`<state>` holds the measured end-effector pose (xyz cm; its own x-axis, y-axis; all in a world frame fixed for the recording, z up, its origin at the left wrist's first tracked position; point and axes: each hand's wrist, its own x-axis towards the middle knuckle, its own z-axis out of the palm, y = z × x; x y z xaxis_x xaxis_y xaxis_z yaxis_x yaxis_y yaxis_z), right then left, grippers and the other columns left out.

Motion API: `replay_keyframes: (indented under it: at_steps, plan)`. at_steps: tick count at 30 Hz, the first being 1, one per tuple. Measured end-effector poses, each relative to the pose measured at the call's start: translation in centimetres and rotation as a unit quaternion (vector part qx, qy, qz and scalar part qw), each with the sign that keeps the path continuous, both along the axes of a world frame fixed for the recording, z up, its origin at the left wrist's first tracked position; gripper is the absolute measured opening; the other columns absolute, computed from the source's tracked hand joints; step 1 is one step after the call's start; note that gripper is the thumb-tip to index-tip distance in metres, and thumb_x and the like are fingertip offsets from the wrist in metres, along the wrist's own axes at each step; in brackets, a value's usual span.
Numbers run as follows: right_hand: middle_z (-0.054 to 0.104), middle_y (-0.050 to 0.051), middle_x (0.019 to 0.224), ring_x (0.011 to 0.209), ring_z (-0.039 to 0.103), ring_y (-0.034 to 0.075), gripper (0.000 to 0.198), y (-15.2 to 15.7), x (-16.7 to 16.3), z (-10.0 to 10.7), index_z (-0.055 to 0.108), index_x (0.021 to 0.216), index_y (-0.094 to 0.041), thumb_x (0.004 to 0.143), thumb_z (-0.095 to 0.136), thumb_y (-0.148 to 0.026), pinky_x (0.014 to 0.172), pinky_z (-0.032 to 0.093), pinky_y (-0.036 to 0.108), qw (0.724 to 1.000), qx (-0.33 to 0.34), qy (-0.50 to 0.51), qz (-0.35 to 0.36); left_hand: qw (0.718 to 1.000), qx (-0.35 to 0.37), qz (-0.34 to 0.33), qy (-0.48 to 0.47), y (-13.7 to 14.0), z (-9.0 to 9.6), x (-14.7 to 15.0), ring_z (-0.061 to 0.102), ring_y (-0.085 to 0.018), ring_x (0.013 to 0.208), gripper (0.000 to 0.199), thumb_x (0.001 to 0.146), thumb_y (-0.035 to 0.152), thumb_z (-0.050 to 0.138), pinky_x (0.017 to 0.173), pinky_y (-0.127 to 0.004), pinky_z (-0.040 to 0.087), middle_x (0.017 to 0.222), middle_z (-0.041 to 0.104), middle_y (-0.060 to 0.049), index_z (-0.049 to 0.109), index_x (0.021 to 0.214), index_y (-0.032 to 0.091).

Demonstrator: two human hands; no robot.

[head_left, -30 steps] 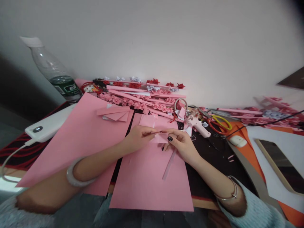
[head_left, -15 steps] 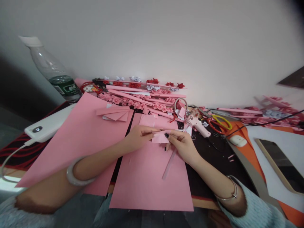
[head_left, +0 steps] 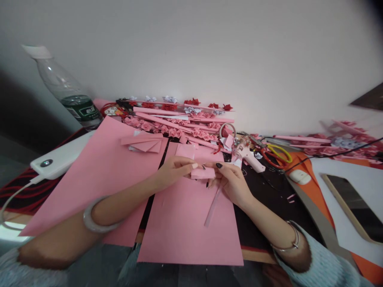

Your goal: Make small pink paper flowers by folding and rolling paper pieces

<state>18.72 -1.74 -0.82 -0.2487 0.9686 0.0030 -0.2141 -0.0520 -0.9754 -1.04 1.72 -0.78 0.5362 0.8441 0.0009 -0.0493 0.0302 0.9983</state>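
Between my two hands is a small piece of pink paper, its upper edge folded or rolled. My left hand pinches its left end between thumb and fingers. On the right end, my right hand closes with its thumb near the top edge and other fingertips behind the paper. A narrow translucent strip hangs down from beneath my right hand; what holds it is hidden. Under both hands lies a large pink sheet, with a small pink square at its far end.
Another pink sheet bears folded pink papers. Paper flowers lie along the wall. A glue gun, a tape roll and yellow-handled scissors sit right of centre. Left stand a bottle and power bank; right, a phone.
My right thumb has shifted from the paper's front face up and right to its top edge. The upper part of the paper now looks folded over. My left hand has barely moved.
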Motion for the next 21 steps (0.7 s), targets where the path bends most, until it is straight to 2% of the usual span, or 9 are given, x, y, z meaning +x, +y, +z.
replay_keyframes:
  at_steps: [2,5,9,13,21]
  plan:
    - [0.064,0.001,0.058,0.049,0.062,0.015,0.024,-0.02,-0.18,0.03,0.067,0.097,-0.016,0.079,0.058,-0.028,0.051,0.051,0.028,0.999,0.012,-0.032,-0.003,0.999,0.02,0.016,0.031,-0.08,-0.16,0.26,0.063,-0.015,0.071,0.018,0.074,0.023,0.061,0.065,-0.027,0.054,0.081,0.068,-0.006,0.068,0.087,0.012]
    - [0.063,-0.002,0.056,0.049,0.063,0.014,0.026,-0.03,-0.41,0.03,0.065,0.099,-0.017,0.074,0.064,-0.024,0.051,0.052,0.026,0.997,0.01,-0.07,-0.012,0.999,0.018,0.008,0.026,-0.19,-0.43,0.53,0.064,-0.015,0.075,0.022,0.074,0.018,0.06,0.066,-0.026,0.055,0.091,0.067,-0.007,0.066,0.095,0.014]
    - [0.065,-0.001,0.06,0.053,0.066,0.014,0.029,-0.06,-0.52,0.11,0.064,0.101,-0.016,0.074,0.064,-0.026,0.053,0.054,0.026,0.997,-0.016,-0.079,-0.018,1.0,0.004,0.014,0.026,-0.23,-0.41,0.54,0.065,-0.015,0.076,0.031,0.074,0.017,0.06,0.064,-0.026,0.056,0.103,0.065,-0.009,0.061,0.105,0.014]
    - [0.066,0.0,0.062,0.054,0.067,0.016,0.03,-0.1,-0.56,0.31,0.064,0.102,-0.015,0.075,0.062,-0.028,0.055,0.055,0.027,0.996,-0.032,-0.079,-0.014,0.998,-0.017,0.02,0.051,-0.08,-0.14,0.45,0.065,-0.012,0.064,0.031,0.076,0.021,0.06,0.061,-0.024,0.056,0.095,0.068,-0.009,0.063,0.106,0.012]
    - [0.067,0.0,0.062,0.056,0.068,0.017,0.024,-0.13,-0.7,0.48,0.061,0.094,-0.016,0.076,0.061,-0.03,0.058,0.057,0.028,0.995,-0.045,-0.082,-0.015,0.998,-0.008,0.007,0.058,0.05,0.25,0.28,0.063,-0.011,0.064,0.03,0.078,0.023,0.058,0.059,-0.022,0.054,0.093,0.069,-0.009,0.065,0.106,0.012]
